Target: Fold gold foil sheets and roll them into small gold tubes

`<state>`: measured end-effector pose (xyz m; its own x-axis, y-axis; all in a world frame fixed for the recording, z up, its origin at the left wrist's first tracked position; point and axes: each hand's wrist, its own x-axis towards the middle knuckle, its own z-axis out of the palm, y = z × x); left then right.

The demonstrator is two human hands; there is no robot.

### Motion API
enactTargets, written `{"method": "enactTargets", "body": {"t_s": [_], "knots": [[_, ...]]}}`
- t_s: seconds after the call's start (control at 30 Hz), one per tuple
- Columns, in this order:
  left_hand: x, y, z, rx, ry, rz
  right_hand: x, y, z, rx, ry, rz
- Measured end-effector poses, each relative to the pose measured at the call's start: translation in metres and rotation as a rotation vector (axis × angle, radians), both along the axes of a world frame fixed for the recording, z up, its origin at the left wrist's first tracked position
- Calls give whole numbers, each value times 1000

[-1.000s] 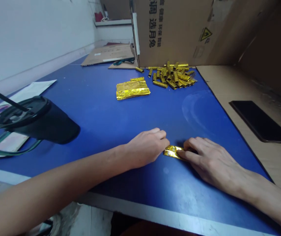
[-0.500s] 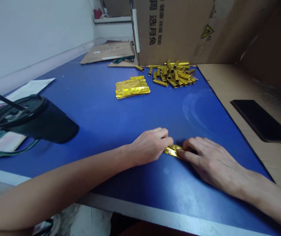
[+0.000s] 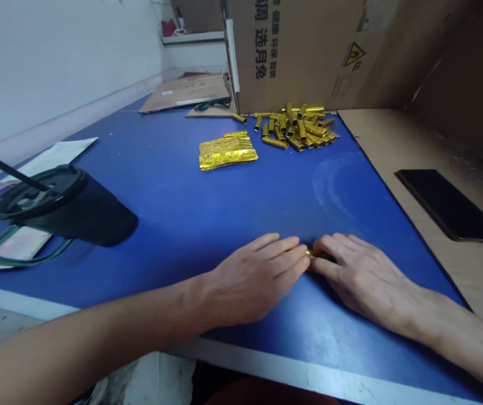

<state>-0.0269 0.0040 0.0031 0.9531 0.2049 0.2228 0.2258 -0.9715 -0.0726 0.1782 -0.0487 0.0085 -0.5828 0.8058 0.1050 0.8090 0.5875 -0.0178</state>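
A small piece of gold foil paper (image 3: 309,253) lies on the blue tabletop, mostly hidden under my fingers. My left hand (image 3: 262,275) is stretched out flat, its fingertips over the foil's left part. From the other side, my right hand (image 3: 359,275) pinches the foil with bent fingers and thumb. Farther back rests a flat stack of gold foil sheets (image 3: 228,153). Behind it to the right, many short rolled gold foil tubes (image 3: 302,132) are heaped against a cardboard box.
On the left a dark tumbler (image 3: 106,216) with a straw and handle stands over some papers. A black phone (image 3: 446,202) lies on the cardboard at right. The large cardboard box (image 3: 300,62) closes off the back; flat cardboard (image 3: 186,93) lies at back left.
My left hand has gone from curled fingers at the foil's left end to flat, outstretched fingers, covering most of the foil. My right hand stays nearly in place.
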Motion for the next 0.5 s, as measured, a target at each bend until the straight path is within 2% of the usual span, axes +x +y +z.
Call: {"method": "enactTargets", "body": {"t_s": [0.2, 0.37, 0.5], "knots": [[-5, -8, -12, -142, 124, 70, 5, -1, -5, 58, 29, 16], [-7, -8, -10, -210, 144, 77, 10, -5, -4, 69, 62, 41], [-8, -9, -8, -221, 150, 73, 10, -11, 1, 48, 12, 55]]}}
